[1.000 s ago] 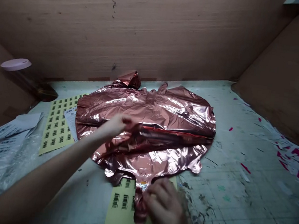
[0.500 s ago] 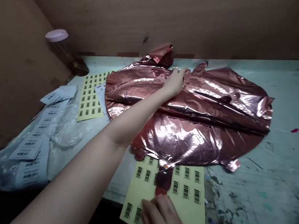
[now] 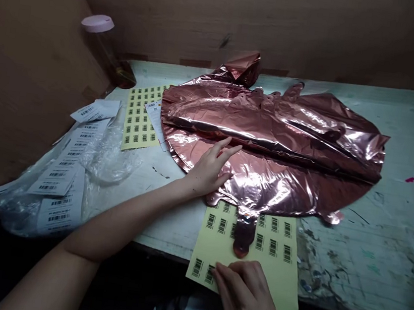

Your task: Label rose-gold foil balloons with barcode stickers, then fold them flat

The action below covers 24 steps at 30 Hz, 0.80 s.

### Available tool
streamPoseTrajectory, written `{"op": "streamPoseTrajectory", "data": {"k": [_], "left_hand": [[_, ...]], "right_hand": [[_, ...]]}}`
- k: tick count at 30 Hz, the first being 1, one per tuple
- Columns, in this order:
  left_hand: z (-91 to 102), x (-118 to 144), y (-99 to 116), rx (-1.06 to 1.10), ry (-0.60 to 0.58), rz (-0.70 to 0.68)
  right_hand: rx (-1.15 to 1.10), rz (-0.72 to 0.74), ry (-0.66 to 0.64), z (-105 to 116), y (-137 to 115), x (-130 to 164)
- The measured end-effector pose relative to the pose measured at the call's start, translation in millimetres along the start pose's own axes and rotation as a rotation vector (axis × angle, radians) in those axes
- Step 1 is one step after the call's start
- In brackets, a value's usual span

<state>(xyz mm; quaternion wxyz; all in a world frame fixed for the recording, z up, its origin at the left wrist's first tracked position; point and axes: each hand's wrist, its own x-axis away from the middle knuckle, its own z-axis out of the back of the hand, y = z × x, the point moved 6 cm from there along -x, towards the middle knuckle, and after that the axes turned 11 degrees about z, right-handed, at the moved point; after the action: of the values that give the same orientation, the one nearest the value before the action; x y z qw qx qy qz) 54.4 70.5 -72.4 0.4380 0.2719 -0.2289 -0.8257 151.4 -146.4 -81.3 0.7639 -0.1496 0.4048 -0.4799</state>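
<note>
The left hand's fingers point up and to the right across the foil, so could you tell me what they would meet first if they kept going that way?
The left hand already rests on the rose-gold foil balloon. Going on, its fingertips would probably first meet the raised fold across the balloon's middle, though depth is hard to judge.

Worn, paint-flecked pale worktable (image 3: 387, 260) across lower frame. Brown cardboard walls (image 3: 285, 23) along top and upper left. Dim lighting, dark at right edge.
</note>
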Motion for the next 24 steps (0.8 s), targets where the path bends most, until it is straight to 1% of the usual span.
{"op": "streamPoseTrajectory", "data": {"k": [5, 13, 16, 21, 24], "left_hand": [[5.8, -2.3, -5.1, 0.031, 0.050, -0.057], [0.7, 1.7, -1.8, 0.032, 0.041, -0.141], [0.2, 1.3, -2.1, 0.032, 0.033, -0.145], [-0.8, 1.1, -2.0, 0.024, 0.016, -0.131], [-1.1, 1.4, -1.5, 0.005, 0.015, -0.133]], "right_hand": [[0.014, -0.007, -0.022, -0.9, -2.3, 1.7], [-0.017, -0.071, -0.041, -2.5, 3.2, 1.4], [0.005, -0.098, -0.011, -1.1, 3.4, 3.4], [0.007, -0.042, -0.008, -1.9, -0.5, 4.2], [0.004, -0.044, -0.010, -1.9, 0.2, 3.6]]}}
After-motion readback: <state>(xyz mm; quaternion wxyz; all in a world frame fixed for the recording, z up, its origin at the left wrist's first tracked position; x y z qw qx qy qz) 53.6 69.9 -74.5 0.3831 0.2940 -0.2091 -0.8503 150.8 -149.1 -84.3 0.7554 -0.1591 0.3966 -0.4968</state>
